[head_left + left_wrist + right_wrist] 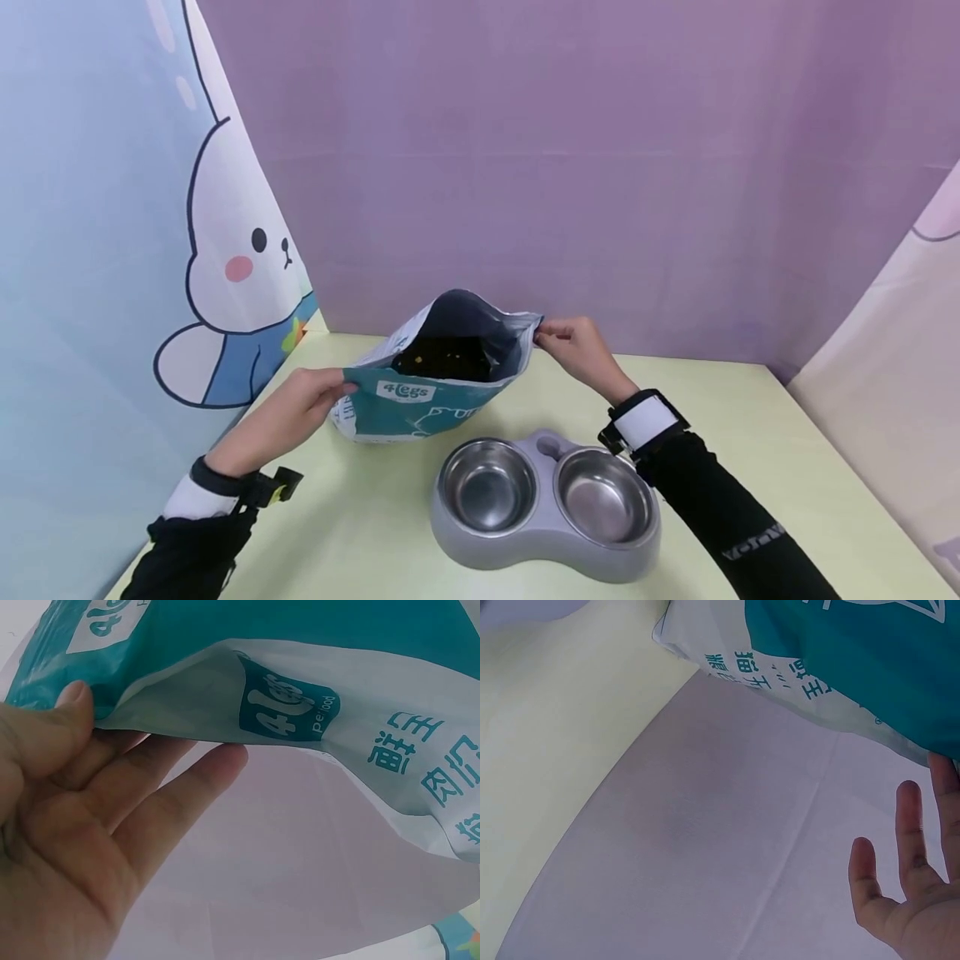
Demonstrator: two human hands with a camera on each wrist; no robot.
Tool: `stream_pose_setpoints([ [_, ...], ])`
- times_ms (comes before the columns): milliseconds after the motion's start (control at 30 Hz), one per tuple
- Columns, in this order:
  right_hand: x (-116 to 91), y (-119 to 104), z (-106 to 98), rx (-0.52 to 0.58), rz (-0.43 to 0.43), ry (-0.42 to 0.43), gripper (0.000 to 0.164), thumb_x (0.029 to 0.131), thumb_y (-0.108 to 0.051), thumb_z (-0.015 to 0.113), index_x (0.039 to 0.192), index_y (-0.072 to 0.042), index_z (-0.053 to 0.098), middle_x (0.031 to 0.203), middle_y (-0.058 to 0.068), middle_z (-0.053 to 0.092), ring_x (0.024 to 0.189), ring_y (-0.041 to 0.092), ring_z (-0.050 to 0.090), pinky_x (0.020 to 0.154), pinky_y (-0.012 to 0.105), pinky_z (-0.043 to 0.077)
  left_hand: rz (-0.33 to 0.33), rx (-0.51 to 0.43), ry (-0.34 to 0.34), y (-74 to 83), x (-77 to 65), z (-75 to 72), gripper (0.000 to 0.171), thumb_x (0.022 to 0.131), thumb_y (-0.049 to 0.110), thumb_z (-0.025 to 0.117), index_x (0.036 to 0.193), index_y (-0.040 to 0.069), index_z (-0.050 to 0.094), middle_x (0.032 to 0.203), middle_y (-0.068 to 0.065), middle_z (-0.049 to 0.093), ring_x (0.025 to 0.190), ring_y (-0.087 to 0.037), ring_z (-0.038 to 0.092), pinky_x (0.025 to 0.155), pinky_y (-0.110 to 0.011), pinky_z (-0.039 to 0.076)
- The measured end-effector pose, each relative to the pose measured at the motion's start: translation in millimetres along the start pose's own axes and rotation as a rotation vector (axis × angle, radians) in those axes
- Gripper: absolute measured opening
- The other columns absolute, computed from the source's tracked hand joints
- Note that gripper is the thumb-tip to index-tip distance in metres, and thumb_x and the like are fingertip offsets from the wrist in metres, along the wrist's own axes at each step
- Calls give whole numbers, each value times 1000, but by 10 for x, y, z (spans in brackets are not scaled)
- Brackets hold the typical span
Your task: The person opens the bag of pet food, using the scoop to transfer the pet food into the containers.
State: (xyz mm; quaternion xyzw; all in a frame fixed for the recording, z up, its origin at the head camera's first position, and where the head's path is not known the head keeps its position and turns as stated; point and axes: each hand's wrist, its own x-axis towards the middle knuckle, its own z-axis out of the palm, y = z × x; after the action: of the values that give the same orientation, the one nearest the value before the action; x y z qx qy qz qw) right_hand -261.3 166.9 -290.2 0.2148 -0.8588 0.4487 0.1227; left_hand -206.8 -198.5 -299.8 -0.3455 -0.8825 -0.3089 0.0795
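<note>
A teal and white pet food bag is held between both hands, its top gaping and dark kibble visible inside. My left hand pinches the bag's left upper corner, thumb on the teal front and fingers behind, as the left wrist view shows. At the opposite upper corner, my right hand pinches the bag's edge; in the right wrist view some of its fingers stand apart from the bag. In front of the bag sits a grey double pet bowl with two steel bowls, nothing visible in either.
The pale yellow table carries the bag and bowl set. A purple cloth backdrop rises behind it. On the left hangs a blue cloth with a cartoon animal; a pale cloth hangs on the right.
</note>
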Motion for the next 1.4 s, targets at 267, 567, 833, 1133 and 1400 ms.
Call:
stream_pose_setpoints([
  [267,-79,-101,-6,-23,-30,-3,14,87,-7,56,94,-3,67,94,13,65,95,25,58,85,44,46,24,-12,12,-23,-43,27,17,89,1,50,79,15,53,66,6,43,52,-6,33,48,-26,35],
  [567,-26,274,46,-33,-32,-13,13,88,-13,58,93,-9,69,93,7,66,95,22,58,87,43,45,42,-17,24,-12,-106,63,19,87,-5,50,85,12,58,94,-2,62,69,-11,48,55,-27,39],
  [833,-95,330,28,-45,-67,-22,12,88,-19,59,93,-17,69,92,0,66,93,16,58,90,47,42,25,16,4,43,-130,81,21,86,-5,51,98,8,61,98,-5,63,73,-9,51,58,-26,45],
  [1133,-192,331,7,-56,-62,-25,11,88,-19,59,91,-21,69,91,-4,66,93,16,58,90,49,41,116,27,17,64,-137,142,43,84,-8,52,121,15,55,104,4,63,96,-9,56,78,-32,50],
  [1400,-361,-41,-49,-11,-34,-40,12,87,-8,57,91,-8,68,90,6,66,91,24,59,88,50,42,100,66,6,120,-160,160,45,85,-8,51,122,16,54,103,2,63,95,-8,56,74,-29,50],
])
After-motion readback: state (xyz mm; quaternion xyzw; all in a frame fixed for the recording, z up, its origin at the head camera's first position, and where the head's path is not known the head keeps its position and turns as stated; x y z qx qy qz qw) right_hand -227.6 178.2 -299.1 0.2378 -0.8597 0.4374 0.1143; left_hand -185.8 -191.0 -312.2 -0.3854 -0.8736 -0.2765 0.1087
